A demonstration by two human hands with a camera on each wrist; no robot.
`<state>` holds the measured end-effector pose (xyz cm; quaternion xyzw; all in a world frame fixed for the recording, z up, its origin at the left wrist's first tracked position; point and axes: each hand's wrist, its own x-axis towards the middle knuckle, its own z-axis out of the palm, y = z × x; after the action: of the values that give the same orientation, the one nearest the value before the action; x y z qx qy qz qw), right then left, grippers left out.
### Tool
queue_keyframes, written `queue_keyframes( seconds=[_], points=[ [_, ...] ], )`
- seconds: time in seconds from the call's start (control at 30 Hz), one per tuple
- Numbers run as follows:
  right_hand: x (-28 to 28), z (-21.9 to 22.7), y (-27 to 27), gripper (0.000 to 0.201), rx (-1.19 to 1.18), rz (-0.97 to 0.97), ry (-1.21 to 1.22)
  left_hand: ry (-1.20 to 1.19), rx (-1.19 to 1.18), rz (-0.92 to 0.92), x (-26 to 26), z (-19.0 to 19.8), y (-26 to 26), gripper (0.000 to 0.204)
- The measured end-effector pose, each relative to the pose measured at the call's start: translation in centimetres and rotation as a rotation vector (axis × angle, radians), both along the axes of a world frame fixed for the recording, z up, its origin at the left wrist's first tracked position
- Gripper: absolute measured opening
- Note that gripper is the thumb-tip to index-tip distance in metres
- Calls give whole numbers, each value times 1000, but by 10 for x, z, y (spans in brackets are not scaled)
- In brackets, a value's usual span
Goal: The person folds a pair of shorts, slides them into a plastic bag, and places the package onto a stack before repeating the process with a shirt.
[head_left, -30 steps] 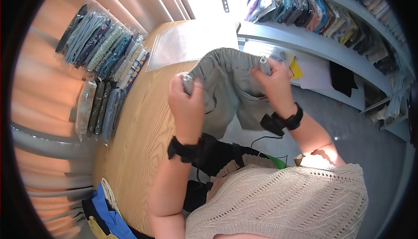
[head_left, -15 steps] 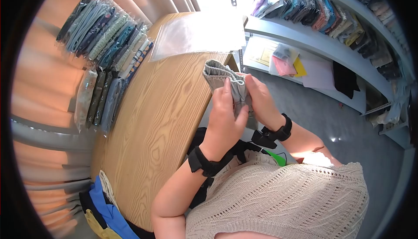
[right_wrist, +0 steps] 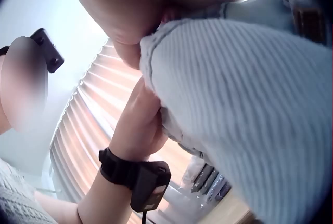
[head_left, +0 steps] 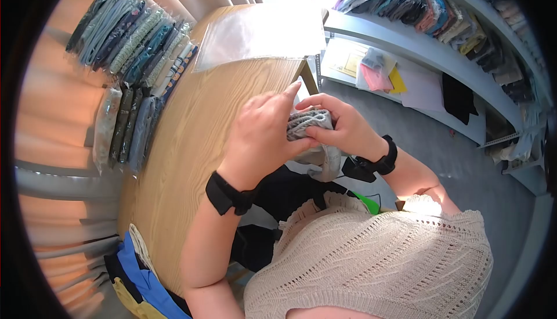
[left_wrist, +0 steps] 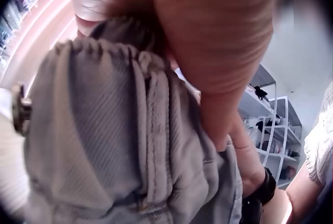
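Note:
Grey-green shorts [head_left: 310,123] with a gathered elastic waistband are bunched up between both hands, above the floor beside the table's edge. In the left wrist view the shorts [left_wrist: 104,130] show ribbed twill, a stitched seam and a round metal button [left_wrist: 21,109]. The right hand [head_left: 345,124] grips the folded waistband, thumb on the near side. The left hand [head_left: 255,127] spans the other end, its thumb against the cloth and its index finger pointing up past it. Seen from the right wrist, a pale fold of the shorts [right_wrist: 244,94] fills the right side.
Bagged folded clothes [head_left: 133,34] stand in rows along the curtain side of the wooden table [head_left: 191,145]. Clear plastic bags [head_left: 255,37] lie at its far end. Loose clothes [head_left: 145,272] are piled near left. Metal shelves [head_left: 406,37] full of bagged garments line the right.
A second ago the waistband was stretched wide between the hands. It was then brought together and folded into a bundle; the left hand has shifted left, its index finger now raised.

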<state>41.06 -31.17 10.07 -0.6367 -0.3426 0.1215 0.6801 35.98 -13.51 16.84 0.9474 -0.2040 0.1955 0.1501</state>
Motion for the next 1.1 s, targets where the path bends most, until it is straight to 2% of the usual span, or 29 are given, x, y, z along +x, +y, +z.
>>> queue_keyframes(
  seconds=[0.03,0.1,0.17,0.2,0.27,0.3,0.33,0.43,0.5,0.57,0.6,0.67,0.7,0.77,0.8,0.83,0.9,0.93,0.97,1.03,1.07,1.1],
  points=[
    [-1,1,2,34,6,-37,-39,221,31,43,0,-1,-1,54],
    [-4,-2,3,33,13,-86,-62,250,7,45,5,-8,0,47],
    [2,-4,2,34,105,-261,-165,278,-16,43,10,-9,4,41],
    [7,-8,-3,35,112,-347,-235,269,-100,74,12,-5,7,34],
    [16,-20,-19,36,80,-372,-256,276,-265,130,12,9,12,21],
    [17,-24,-28,37,46,-388,-280,277,-260,127,11,17,15,21],
    [14,-26,-37,36,-74,-320,-275,300,-314,132,9,24,17,22],
    [3,-47,-30,37,-200,-288,-299,259,-373,118,0,40,20,21],
    [1,-72,-18,36,-170,-286,-228,189,-387,102,-7,51,21,23],
    [2,-88,-10,28,-185,-180,-41,178,-351,117,-16,61,26,26],
    [2,-93,-9,28,-169,-185,-33,151,-289,125,-21,67,32,26],
    [2,-103,-8,21,-169,78,-16,65,-120,136,-35,80,43,27],
    [1,-100,-5,21,-154,77,-8,73,-105,135,-42,85,51,27],
    [-4,-92,-4,15,-342,277,-127,53,8,127,-55,92,65,27],
    [-3,-105,-2,15,-441,212,-145,70,16,126,-59,93,69,27],
    [-2,-122,1,15,-435,213,-131,52,14,131,-62,94,71,28],
    [-1,-139,6,15,-401,-167,-428,35,14,136,-72,97,76,28],
    [-1,-138,3,17,-586,-143,-318,-3,30,154,-80,101,79,28],
    [-4,-136,2,17,-586,-138,-314,-41,44,173,-85,104,80,27],
    [-10,-133,-1,20,-769,-261,-226,-66,74,165,-93,111,79,28],
    [-11,-136,-1,20,-772,-256,-227,-101,108,200,-98,115,79,28],
    [-12,-142,-2,22,-705,-309,-345,-136,141,236,-104,117,80,28]
  ],
)
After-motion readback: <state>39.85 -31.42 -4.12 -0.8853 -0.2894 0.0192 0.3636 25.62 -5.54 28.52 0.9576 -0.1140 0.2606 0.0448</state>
